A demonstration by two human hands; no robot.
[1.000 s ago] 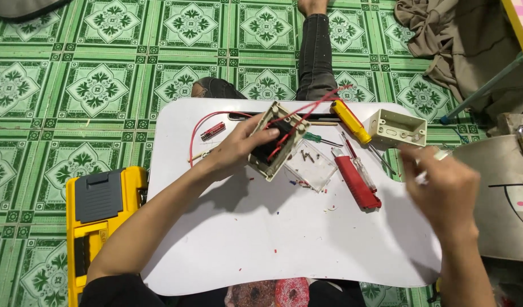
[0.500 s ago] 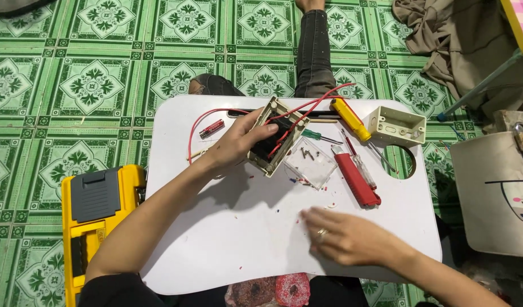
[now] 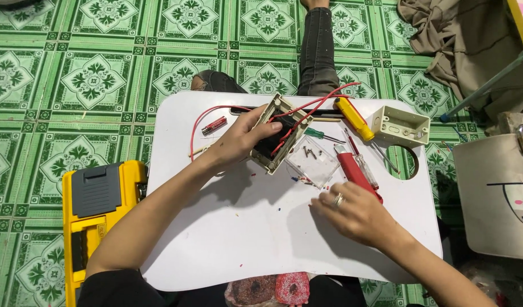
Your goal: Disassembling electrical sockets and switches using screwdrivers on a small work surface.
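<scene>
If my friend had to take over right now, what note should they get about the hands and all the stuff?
Left hand: grips the beige switch box, tilted on the white lap table, red wires running out of it.
Right hand: flat on the table, palm down, holding nothing, beside the red cutter.
Nearby: clear lid with small screws, yellow-handled screwdriver, empty beige box, yellow tool case on the floor.
Done: box is open with wires in it.
Left: screws are not in the box yet.
</scene>
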